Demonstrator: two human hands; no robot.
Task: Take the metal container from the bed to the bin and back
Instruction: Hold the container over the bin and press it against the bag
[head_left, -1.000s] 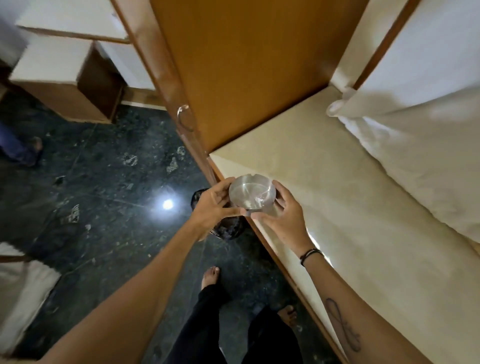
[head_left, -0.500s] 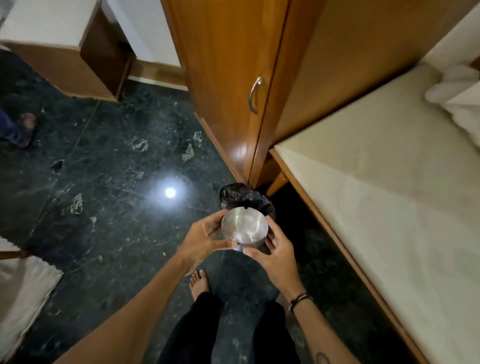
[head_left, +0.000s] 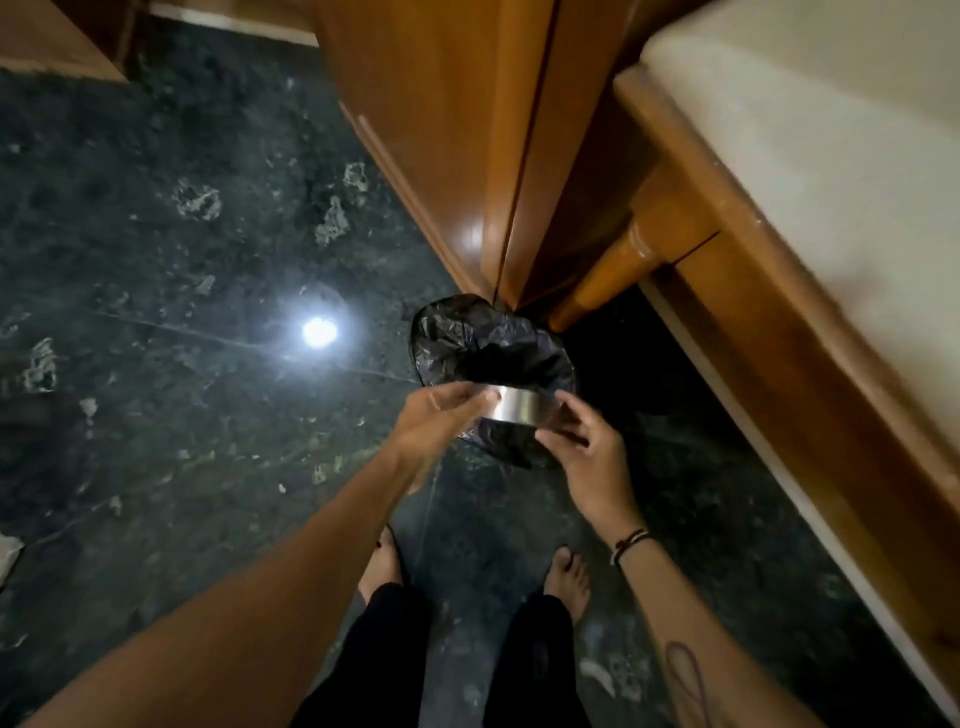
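Observation:
The round shiny metal container (head_left: 517, 405) is tipped on its side right over the near rim of the bin (head_left: 447, 332), its open face turned away from me toward the bin's mouth. The bin is small, lined with a crinkled black bag, and stands on the floor at the wardrobe's corner. My left hand (head_left: 441, 421) grips the container's left edge with its fingertips. My right hand (head_left: 582, 447) holds the right edge, thumb underneath. The bed (head_left: 810, 171), with a cream mattress on a wooden frame, runs along the right.
A wooden wardrobe (head_left: 441, 130) rises just behind the bin. The bed's rounded leg (head_left: 602, 280) stands right of the bin. Dark green marble floor (head_left: 156, 322) with a bright lamp reflection spreads to the left. My bare feet (head_left: 569, 577) stand just before the bin.
Both hands carried the container from the bed's edge down and forward to the bin. The container has turned from upright to tipped on its side over the bin's mouth.

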